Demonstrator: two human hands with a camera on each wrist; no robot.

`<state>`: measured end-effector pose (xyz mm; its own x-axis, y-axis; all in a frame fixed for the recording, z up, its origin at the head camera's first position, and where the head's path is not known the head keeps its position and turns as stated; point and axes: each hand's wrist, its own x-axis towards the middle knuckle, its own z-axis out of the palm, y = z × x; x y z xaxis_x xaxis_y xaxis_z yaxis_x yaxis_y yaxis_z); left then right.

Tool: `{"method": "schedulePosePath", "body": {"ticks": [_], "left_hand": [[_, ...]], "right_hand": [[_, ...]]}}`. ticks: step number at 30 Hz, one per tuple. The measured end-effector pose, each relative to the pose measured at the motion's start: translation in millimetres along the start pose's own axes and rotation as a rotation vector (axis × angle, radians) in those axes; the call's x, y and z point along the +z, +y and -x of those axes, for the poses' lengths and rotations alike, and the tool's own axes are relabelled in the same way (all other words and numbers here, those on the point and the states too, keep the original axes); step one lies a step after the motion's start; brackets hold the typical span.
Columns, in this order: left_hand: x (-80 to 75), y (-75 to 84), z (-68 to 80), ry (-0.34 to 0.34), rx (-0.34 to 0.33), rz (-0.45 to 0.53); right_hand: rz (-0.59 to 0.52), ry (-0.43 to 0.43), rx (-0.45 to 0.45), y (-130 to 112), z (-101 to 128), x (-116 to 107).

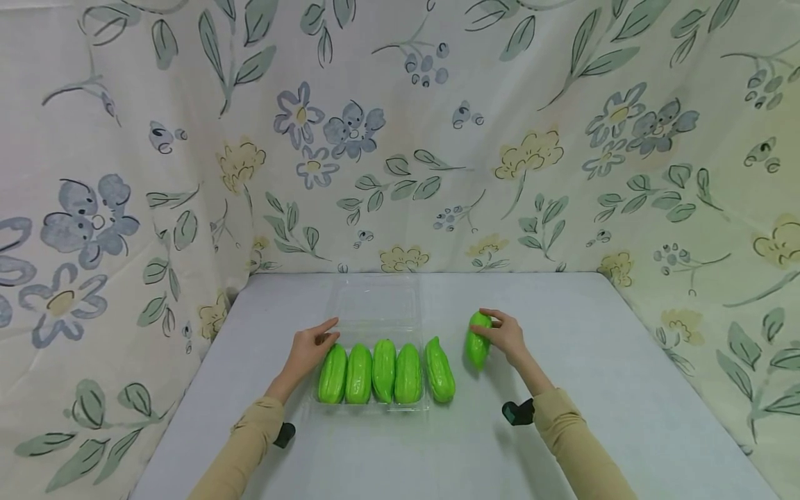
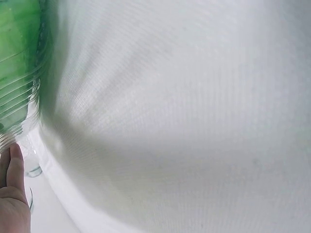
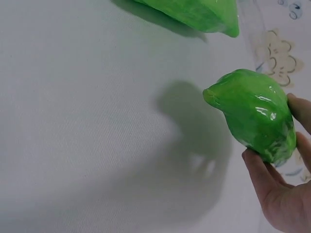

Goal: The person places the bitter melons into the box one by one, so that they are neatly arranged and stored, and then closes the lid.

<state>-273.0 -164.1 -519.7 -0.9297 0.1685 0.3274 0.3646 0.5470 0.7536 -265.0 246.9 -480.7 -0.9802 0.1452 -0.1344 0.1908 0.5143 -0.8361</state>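
A glossy green gourd (image 1: 478, 342) is being held in the right hand (image 1: 507, 336), to the right of the clear plastic tray (image 1: 376, 305) and apart from it. The right wrist view is showing the fingers (image 3: 260, 172) curling round the gourd's far end, with its blunt tip pointing out toward the table (image 1: 600, 389) and its shadow falling on the cloth beneath. Just left of it, a fifth gourd (image 1: 440, 370) is lying at the tray's right edge, tilted a little. Four more gourds (image 1: 370, 372) are lying side by side in the tray's near half, touching one another. The left hand (image 1: 310, 349) is resting at the tray's left edge beside the leftmost gourd, its fingers stretched out and gripping nothing. A flowered cloth (image 1: 387, 139) is hanging behind and on both sides of the table.
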Motion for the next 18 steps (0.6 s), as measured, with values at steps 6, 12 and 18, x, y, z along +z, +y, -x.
{"method": "schedulePosePath", "body": {"ticks": [6, 12, 18], "left_hand": [[1.0, -2.0, -0.7, 0.006, 0.008, -0.001], [0.8, -1.4, -0.9, 0.009, 0.006, -0.009], [0.5, -1.5, -0.9, -0.004, -0.005, -0.015]], "right_hand": [[-0.021, -0.005, 0.0, 2, 2, -1], [-0.049, -0.014, -0.003, 2, 5, -3], [-0.074, -0.033, -0.006, -5, 11, 0]]}}
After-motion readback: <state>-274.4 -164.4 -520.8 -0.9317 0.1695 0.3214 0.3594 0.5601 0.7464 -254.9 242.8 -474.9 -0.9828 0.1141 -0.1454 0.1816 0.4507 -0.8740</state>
